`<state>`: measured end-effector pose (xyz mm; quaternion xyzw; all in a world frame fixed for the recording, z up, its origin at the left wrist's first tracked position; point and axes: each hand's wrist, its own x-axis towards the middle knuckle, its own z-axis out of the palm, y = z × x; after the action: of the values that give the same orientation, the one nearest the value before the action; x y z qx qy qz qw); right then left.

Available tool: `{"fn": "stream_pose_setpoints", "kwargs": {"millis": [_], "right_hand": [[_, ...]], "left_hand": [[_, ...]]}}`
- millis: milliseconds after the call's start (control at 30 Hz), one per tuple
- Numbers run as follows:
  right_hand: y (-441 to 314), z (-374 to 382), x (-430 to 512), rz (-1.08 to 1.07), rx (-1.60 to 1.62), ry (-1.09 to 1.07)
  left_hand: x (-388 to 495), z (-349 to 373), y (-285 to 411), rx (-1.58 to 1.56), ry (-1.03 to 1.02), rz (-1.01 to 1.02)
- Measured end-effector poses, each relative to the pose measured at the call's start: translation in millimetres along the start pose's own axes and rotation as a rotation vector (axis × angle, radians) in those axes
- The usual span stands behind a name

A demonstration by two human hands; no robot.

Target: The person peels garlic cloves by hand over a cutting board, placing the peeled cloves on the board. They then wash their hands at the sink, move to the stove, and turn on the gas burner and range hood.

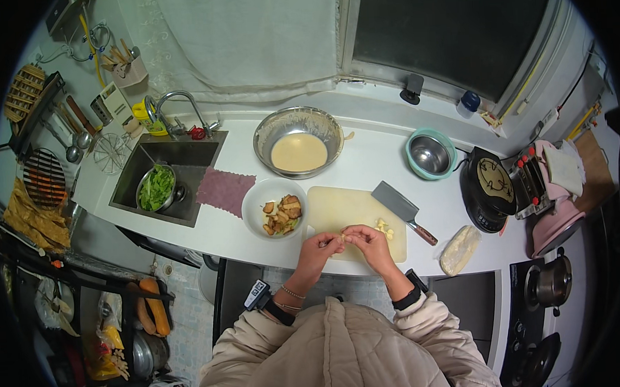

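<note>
My left hand (321,247) and my right hand (366,243) meet above the near edge of a pale cutting board (334,205), pinching a small pale piece, perhaps a garlic clove, between their fingertips. Several small peeled cloves (384,228) lie on the board just right of my right hand. A cleaver (397,200) rests with its blade over the board's right corner and its handle on the counter. Touching or close to the board's left side, a white bowl (250,217) holds browned, sliced pieces of food (285,214).
Behind stands a steel bowl of pale batter (299,152). Left are a purple cloth (226,191) and a sink (205,169) holding a pot of leafy greens (156,187). Right are a teal bowl (409,155), a black electric appliance (485,222), a wrapped pale block (460,250) and a stove (517,309).
</note>
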<state>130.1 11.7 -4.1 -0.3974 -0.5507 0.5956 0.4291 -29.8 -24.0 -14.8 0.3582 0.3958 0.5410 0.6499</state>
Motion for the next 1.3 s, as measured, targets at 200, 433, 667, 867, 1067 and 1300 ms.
{"fn": "stream_pose_setpoints", "kwargs": {"millis": [200, 433, 667, 867, 1067, 1300], "right_hand": [[-3, 7, -2, -0.015, 0.012, 0.011], [1, 4, 0, 0.153, 0.196, 0.048], [0, 7, 2, 0.124, 0.073, -0.018], [-1, 5, 5, 0.181, 0.128, -0.001], [-6, 6, 4, 0.128, -0.002, 0.008], [-8, 7, 4, -0.021, -0.29, 0.039]], "left_hand": [[4, -1, -3, 0.039, 0.02, 0.0], [6, -3, -4, 0.007, 0.05, 0.011], [7, -5, 0, 0.037, -0.019, 0.005], [7, -5, 2, 0.068, 0.03, -0.001], [10, -8, 1, 0.082, 0.081, 0.005], [15, -7, -1, 0.144, 0.017, 0.025]]}}
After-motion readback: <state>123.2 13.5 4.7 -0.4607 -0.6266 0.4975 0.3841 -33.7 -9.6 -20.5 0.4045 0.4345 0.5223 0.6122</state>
